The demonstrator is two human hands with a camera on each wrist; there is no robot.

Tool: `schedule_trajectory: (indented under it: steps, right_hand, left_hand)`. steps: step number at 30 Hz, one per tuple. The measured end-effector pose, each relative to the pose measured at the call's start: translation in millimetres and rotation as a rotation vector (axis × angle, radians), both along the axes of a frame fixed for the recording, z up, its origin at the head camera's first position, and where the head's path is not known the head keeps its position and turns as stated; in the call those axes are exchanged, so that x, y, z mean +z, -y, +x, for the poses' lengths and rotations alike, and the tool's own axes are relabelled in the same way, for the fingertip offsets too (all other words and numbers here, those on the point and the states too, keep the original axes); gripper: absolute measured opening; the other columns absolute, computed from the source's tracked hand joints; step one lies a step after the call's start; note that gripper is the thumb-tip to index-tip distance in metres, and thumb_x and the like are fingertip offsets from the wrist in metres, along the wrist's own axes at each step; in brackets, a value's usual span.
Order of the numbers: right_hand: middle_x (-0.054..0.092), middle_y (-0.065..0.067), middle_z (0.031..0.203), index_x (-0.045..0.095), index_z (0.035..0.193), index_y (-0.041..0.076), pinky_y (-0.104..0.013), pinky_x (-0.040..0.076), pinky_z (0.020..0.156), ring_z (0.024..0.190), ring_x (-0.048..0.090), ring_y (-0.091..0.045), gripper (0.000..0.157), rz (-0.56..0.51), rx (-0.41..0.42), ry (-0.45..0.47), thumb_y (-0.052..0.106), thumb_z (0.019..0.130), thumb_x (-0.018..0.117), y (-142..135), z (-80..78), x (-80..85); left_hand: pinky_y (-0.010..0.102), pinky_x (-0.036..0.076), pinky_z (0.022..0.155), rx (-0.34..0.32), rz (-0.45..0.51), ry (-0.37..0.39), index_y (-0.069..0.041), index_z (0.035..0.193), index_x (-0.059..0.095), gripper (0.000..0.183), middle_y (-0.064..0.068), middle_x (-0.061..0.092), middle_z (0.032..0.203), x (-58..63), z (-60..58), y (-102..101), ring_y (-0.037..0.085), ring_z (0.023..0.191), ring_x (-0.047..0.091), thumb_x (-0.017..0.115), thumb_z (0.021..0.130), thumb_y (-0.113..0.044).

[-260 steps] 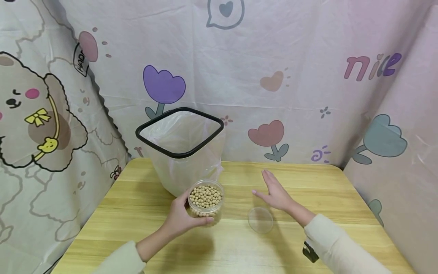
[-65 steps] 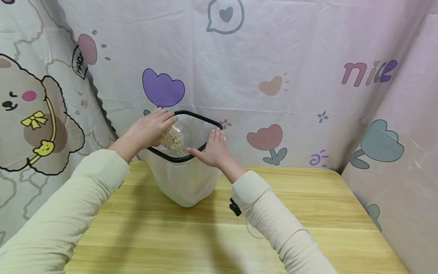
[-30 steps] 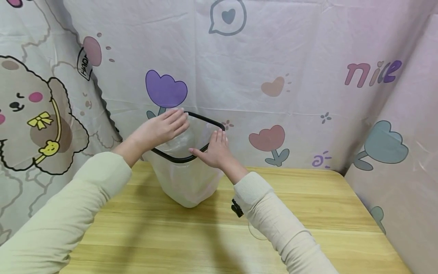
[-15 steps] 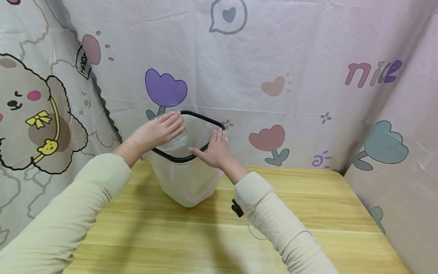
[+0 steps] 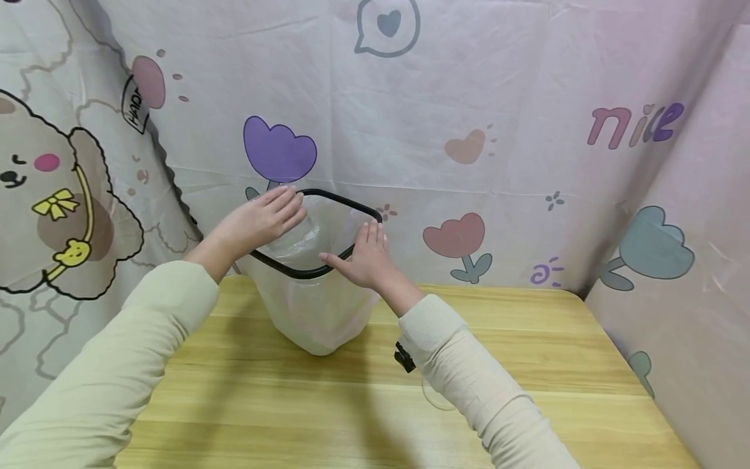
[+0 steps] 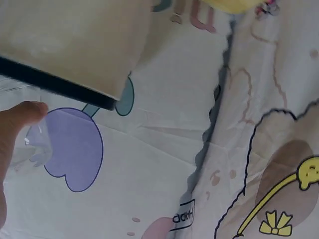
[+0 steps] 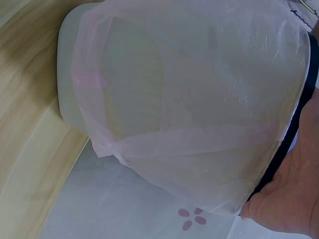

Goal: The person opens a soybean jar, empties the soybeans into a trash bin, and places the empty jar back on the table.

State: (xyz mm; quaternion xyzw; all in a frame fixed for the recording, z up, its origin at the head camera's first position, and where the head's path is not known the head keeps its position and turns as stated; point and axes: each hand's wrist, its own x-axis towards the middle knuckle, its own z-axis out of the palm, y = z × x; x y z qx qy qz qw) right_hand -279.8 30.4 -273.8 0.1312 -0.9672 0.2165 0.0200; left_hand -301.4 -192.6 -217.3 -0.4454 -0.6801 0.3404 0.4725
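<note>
A waste bin (image 5: 316, 319) with a translucent liner and a black rim stands at the table's back left. My left hand (image 5: 254, 225) reaches over its left side and grips a clear plastic jar (image 5: 305, 234), tipped into the opening and mostly hidden behind the fingers. No beans show in the visible part of the jar; the bin's bottom is hidden. In the left wrist view, the thumb (image 6: 25, 114) lies against the jar (image 6: 37, 149). My right hand (image 5: 369, 257) rests on the right side of the rim (image 7: 289, 144), fingers extended, thumb across the front edge.
A clear round lid (image 5: 438, 394) lies flat on the wooden table (image 5: 498, 339), partly under my right sleeve. A small black piece (image 5: 404, 357) sits at the right cuff. Printed curtains (image 5: 398, 117) hang behind the table and at both sides.
At first my left hand held the jar of soybeans upright before the bin. It tipped the jar inside, and the beans poured out. My right hand came from above the table onto the rim.
</note>
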Motion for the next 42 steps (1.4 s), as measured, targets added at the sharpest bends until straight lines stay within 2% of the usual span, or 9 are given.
schedule_trajectory:
  steps: [4,6,10,14,18,21,26,31,42]
  right_hand:
    - [-0.005,-0.026,0.153,0.004,0.146,-0.007,-0.041,0.002,0.120,0.143,-0.007,-0.035,0.104,-0.014,0.003,-0.004,0.065,0.085,0.046,0.5,0.8,-0.4]
    - [-0.006,-0.026,0.153,0.003,0.145,-0.007,-0.041,0.002,0.120,0.143,-0.007,-0.035,0.104,-0.013,0.006,-0.008,0.065,0.085,0.046,0.0,1.1,-1.1]
    - [-0.006,-0.026,0.153,0.003,0.145,-0.007,-0.041,0.001,0.120,0.143,-0.007,-0.035,0.103,-0.012,0.015,-0.017,0.065,0.085,0.045,-1.8,1.0,-1.7]
    - [-0.005,-0.025,0.153,0.004,0.146,-0.007,-0.041,0.002,0.120,0.143,-0.007,-0.035,0.102,-0.020,0.020,-0.019,0.064,0.085,0.045,-4.4,1.0,-1.2]
    - [-0.004,-0.026,0.153,0.005,0.145,-0.008,-0.042,0.002,0.120,0.143,-0.006,-0.036,0.100,-0.032,0.040,-0.011,0.062,0.086,0.046,-8.4,1.8,0.3]
    - [-0.004,-0.028,0.153,0.005,0.144,-0.010,-0.043,0.002,0.119,0.143,-0.006,-0.038,0.096,-0.049,0.069,-0.009,0.057,0.089,0.047,-13.0,1.2,0.1]
    - [-0.003,-0.029,0.152,0.005,0.144,-0.012,-0.044,0.002,0.119,0.143,-0.006,-0.038,0.087,-0.105,0.140,-0.005,0.045,0.093,0.047,-23.1,-0.1,-0.4]
    - [0.003,-0.027,0.153,0.008,0.144,-0.011,-0.042,0.005,0.119,0.144,-0.001,-0.035,0.079,-0.123,0.221,-0.003,0.038,0.095,0.046,-36.2,3.8,2.9]
    - [0.018,-0.024,0.152,0.018,0.143,-0.010,-0.044,0.014,0.118,0.143,0.011,-0.033,0.071,-0.137,0.306,-0.116,0.032,0.094,0.050,-62.8,19.5,3.1]
  left_hand:
    - [0.035,0.042,0.104,0.058,-0.031,0.019,0.000,0.112,0.052,0.030,0.018,0.057,0.116,-2.1,2.3,2.4,0.031,0.111,0.055,0.045,0.083,0.007]
    - [0.038,0.040,0.106,0.117,0.032,0.100,0.002,0.116,0.050,0.040,0.021,0.054,0.120,-1.0,4.7,3.2,0.033,0.116,0.052,0.052,0.078,0.013]
    - [0.047,0.033,0.110,0.222,0.305,0.364,0.007,0.123,0.043,0.064,0.028,0.048,0.127,2.3,11.5,3.9,0.042,0.122,0.044,0.071,0.066,0.011]
    - [0.052,0.025,0.112,0.259,0.623,0.578,0.010,0.128,0.036,0.088,0.033,0.042,0.131,4.5,18.8,4.8,0.047,0.124,0.036,0.084,0.055,0.000]
    - [0.052,0.017,0.115,0.294,0.878,0.744,0.009,0.134,0.031,0.091,0.031,0.037,0.135,5.4,26.4,5.8,0.045,0.128,0.032,0.083,0.061,-0.005]
    - [0.051,0.016,0.116,0.303,1.012,0.836,0.006,0.136,0.030,0.092,0.028,0.038,0.136,4.8,30.6,5.0,0.042,0.129,0.032,0.083,0.063,-0.011]
    - [0.056,0.031,0.105,0.203,1.185,0.906,0.004,0.133,0.035,0.091,0.026,0.044,0.128,0.4,36.3,0.6,0.042,0.119,0.039,0.085,0.060,-0.014]
    - [0.055,0.035,0.100,0.137,1.326,0.973,0.002,0.135,0.034,0.092,0.025,0.046,0.128,-2.6,44.1,-8.3,0.041,0.118,0.042,0.085,0.060,-0.015]
    - [0.050,0.038,0.101,0.122,1.420,1.058,-0.005,0.137,0.035,0.092,0.019,0.048,0.128,-0.6,66.1,-30.9,0.035,0.119,0.045,0.085,0.062,-0.023]
